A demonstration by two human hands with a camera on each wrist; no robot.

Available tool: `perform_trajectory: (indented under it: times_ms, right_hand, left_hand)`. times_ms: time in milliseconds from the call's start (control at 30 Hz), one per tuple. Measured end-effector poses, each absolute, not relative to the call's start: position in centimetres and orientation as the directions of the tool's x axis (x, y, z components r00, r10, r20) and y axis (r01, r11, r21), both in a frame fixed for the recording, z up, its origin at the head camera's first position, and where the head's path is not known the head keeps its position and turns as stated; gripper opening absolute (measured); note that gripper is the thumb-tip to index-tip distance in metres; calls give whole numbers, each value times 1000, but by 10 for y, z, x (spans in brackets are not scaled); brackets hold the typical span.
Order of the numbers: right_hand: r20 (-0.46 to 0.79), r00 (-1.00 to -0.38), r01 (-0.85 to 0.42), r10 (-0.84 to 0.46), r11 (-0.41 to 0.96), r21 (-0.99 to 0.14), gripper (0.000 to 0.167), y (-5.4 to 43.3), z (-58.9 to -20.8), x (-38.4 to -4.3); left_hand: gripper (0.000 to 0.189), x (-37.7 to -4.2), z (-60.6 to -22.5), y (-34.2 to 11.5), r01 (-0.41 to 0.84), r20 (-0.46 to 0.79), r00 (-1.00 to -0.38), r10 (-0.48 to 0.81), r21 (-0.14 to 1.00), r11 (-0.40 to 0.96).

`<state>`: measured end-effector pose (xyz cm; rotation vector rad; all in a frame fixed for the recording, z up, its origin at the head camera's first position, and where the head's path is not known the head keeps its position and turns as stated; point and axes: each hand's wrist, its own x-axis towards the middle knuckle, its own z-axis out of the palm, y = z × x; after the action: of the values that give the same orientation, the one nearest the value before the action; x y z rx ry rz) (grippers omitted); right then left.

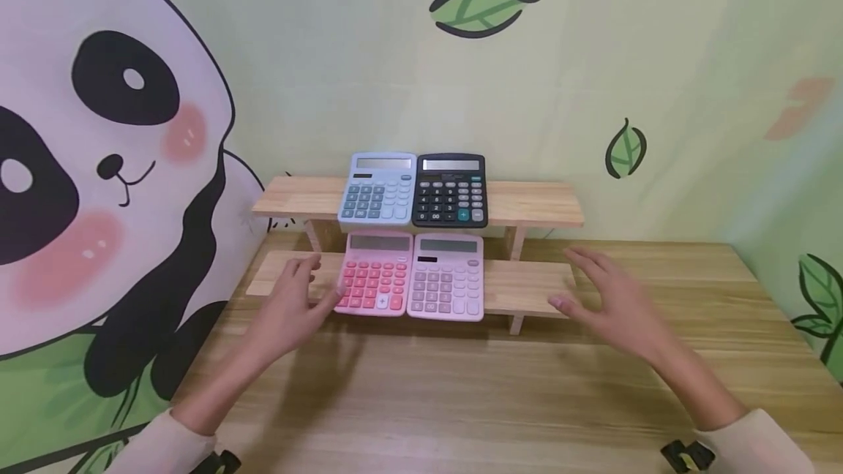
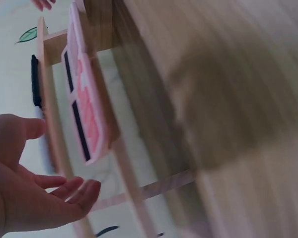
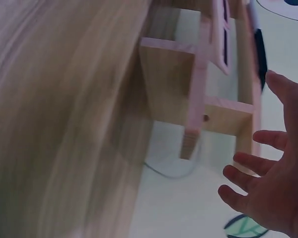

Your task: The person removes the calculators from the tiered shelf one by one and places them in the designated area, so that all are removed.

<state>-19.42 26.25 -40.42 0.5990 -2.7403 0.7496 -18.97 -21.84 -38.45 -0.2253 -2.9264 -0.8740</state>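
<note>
A two-step wooden rack holds calculators set side by side. On its upper board lie a light blue calculator (image 1: 377, 189) and a black calculator (image 1: 451, 191). Below them, a pink calculator with red-pink keys (image 1: 374, 274) sits beside a pale pink calculator with greyish keys (image 1: 446, 277). My left hand (image 1: 290, 309) is spread loosely left of the pink calculator, its thumb tip overlapping that calculator's edge in the head view. The left wrist view shows nothing held by those relaxed fingers. My right hand (image 1: 615, 306) hovers at the rack's right end, fingers apart and holding nothing.
The rack's upper board (image 1: 536, 203) and lower board (image 1: 520, 286) stand on short wooden supports (image 1: 516, 240) at the back of a wood-grain table (image 1: 461, 393). Behind hangs a pale green cloth (image 1: 329, 35) printed with a large panda (image 1: 118, 159) and leaves.
</note>
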Motion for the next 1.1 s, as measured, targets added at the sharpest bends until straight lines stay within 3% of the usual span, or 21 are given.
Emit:
perform_trajectory:
  times_ms: [200, 500, 800, 1100]
  right_hand:
    - [259, -911, -407, -320, 794, -452, 85, 251, -423, -209]
    - [177, -940, -340, -291, 804, -488, 93, 243, -436, -221]
    - [132, -949, -314, -287, 814, -488, 105, 239, -441, -230]
    - [120, -957, -288, -264, 822, -491, 108, 236, -446, -231]
  left_hand:
    - [69, -195, -401, -220, 78, 27, -996, 82, 675, 733]
    - [61, -191, -412, -219, -40, -76, -997, 21, 716, 697]
    - [53, -193, -415, -218, -161, -189, -982, -1, 835, 527]
    - [52, -205, -415, -230, -202, -252, -964, 89, 904, 377]
